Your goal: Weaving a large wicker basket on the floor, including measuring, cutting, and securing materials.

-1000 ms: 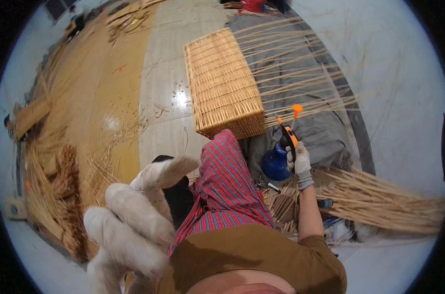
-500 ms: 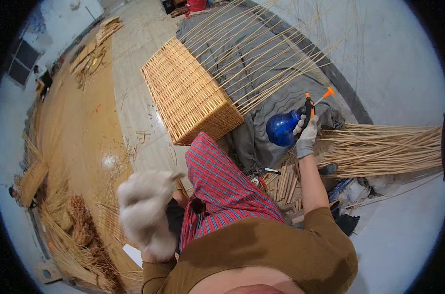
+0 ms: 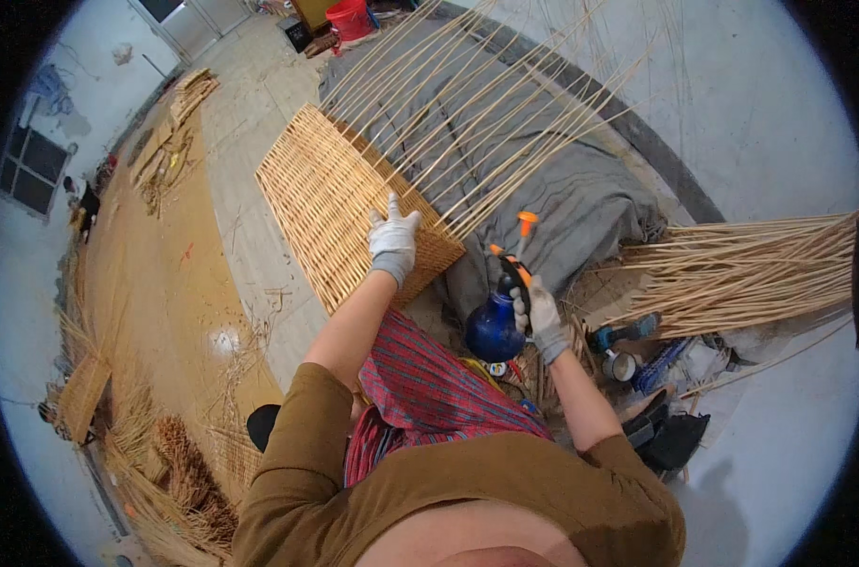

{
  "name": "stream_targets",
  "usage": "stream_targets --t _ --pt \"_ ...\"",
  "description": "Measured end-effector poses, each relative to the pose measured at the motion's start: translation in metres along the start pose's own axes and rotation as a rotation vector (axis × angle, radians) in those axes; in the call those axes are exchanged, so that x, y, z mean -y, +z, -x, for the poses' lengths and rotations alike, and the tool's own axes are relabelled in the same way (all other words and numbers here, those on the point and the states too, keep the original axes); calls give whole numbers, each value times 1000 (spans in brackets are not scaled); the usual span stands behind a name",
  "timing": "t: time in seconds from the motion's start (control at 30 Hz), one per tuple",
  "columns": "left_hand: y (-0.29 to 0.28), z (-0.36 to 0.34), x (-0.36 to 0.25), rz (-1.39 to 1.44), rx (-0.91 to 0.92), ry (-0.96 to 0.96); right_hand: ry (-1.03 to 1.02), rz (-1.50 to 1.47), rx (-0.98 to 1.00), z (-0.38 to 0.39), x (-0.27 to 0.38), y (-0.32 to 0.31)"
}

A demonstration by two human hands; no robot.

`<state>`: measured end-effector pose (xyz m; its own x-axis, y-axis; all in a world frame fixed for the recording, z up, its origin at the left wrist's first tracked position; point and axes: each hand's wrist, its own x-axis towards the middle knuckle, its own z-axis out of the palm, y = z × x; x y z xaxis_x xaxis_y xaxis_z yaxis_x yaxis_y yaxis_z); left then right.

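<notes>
Gloved right hand (image 3: 546,321) grips a blue spray bottle (image 3: 492,329) as the left hand (image 3: 393,244) spreads over a wicker basket (image 3: 316,189).

The right hand's fingers wrap the bottle near its black-and-orange trigger head (image 3: 514,272), with the blue body at 9 o'clock from the hand. The left hand, also gloved, grasps nothing, its fingers spread at the basket's near end; whether the palm presses the weave cannot be told. The basket extends toward 11 o'clock from that hand, long pale rods (image 3: 495,197) fanning from its edge toward 1 o'clock over a grey cloth (image 3: 581,213). At 3 o'clock from the right hand lies a rod bundle (image 3: 751,274); beyond the basket, at 12 o'clock, stands a red bucket (image 3: 350,19).
</notes>
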<state>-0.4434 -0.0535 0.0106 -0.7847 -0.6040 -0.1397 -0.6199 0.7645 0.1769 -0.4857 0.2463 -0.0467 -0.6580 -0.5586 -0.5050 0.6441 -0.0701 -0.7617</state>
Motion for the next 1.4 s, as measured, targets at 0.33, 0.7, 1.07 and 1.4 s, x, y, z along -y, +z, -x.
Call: stream_targets --t 0.33,0.7,1.07,1.4 --pt "-35 11 34 -112 76 71 -448 -371 -213 5 95 -39" --pt "-251 32 149 42 -2 422 -417 -171 197 85 145 53" --pt "-137 107 124 -160 -1131 16 -205 268 313 110 123 126" --pt "-164 65 143 -64 -931 -77 -374 -20 116 106 128 97"
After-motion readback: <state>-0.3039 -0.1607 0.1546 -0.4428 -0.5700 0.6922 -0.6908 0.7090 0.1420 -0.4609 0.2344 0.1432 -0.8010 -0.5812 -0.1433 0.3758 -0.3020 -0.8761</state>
